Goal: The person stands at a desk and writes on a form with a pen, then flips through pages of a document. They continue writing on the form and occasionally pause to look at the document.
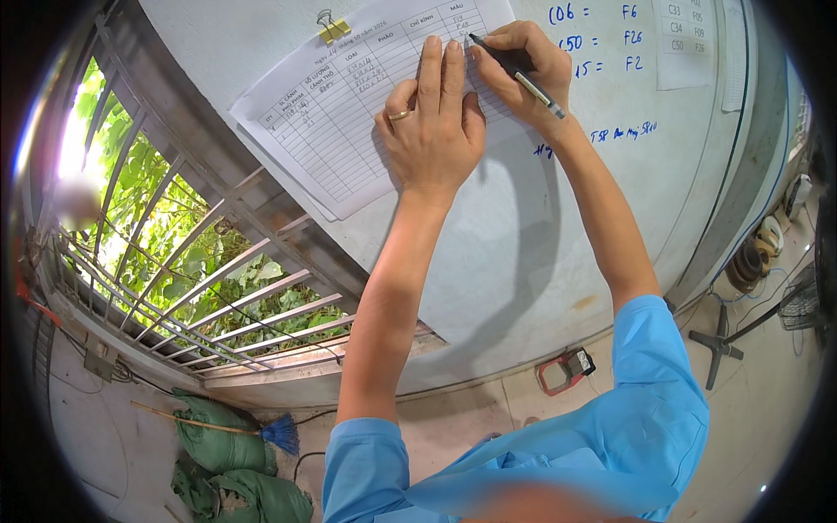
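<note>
Your left hand [432, 122] lies flat and open on the ruled paper form [366, 96], fingers spread upward, pressing it against the pale wall [488, 261] so the sheet stays put under the pen. Your right hand [523, 65] grips a black pen [516, 74] in a writing hold, its tip touching the form's upper right column. A yellow binder clip [332, 30] pinches the sheet's top edge, so it hangs there.

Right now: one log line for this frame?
left hand: flat on white ruled paper form | right hand: writing with black pen | form on pale wall
</note>
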`<action>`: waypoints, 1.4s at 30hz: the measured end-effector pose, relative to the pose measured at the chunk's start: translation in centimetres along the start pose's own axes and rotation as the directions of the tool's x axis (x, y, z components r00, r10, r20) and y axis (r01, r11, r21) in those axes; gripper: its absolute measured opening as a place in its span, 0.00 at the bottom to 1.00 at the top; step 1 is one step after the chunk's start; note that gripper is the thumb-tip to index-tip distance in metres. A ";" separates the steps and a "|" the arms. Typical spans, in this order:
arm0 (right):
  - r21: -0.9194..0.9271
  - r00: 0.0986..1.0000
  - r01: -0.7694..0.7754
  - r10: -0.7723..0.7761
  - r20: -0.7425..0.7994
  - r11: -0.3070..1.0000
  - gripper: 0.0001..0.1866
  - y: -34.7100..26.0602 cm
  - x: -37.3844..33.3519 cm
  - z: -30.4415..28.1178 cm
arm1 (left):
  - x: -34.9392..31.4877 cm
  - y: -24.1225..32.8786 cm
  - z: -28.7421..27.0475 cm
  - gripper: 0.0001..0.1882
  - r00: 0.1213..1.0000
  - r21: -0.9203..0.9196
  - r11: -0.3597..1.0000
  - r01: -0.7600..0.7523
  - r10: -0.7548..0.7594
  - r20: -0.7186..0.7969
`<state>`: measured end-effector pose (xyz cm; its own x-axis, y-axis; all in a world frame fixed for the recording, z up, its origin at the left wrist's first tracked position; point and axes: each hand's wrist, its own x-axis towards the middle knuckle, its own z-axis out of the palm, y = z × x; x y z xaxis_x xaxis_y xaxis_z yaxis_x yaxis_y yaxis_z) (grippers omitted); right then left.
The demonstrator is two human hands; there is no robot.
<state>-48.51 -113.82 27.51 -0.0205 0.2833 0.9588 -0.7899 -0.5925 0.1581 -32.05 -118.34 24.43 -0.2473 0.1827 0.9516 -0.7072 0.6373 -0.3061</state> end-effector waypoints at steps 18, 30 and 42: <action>-0.050 0.999 0.005 -0.003 0.038 0.999 0.13 -0.3 0.2 0.0 | -0.2 -0.2 0.5 0.34 0.999 0.017 1.000 -0.014 0.014 -0.031; 0.012 0.993 -0.092 0.091 0.070 0.996 0.10 -0.5 0.2 -0.3 | -0.1 -0.1 0.4 0.35 1.000 0.013 1.000 -0.008 0.008 -0.028; -0.015 0.998 -0.027 0.028 0.056 1.000 0.12 0.0 0.3 -0.2 | -0.2 0.0 0.2 0.34 1.000 -0.006 1.000 -0.007 0.007 -0.012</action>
<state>-48.63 -113.65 27.73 -0.0078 0.2238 0.9746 -0.7982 -0.5885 0.1287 -32.14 -118.57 24.28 -0.2441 0.1965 0.9496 -0.7014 0.6405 -0.3128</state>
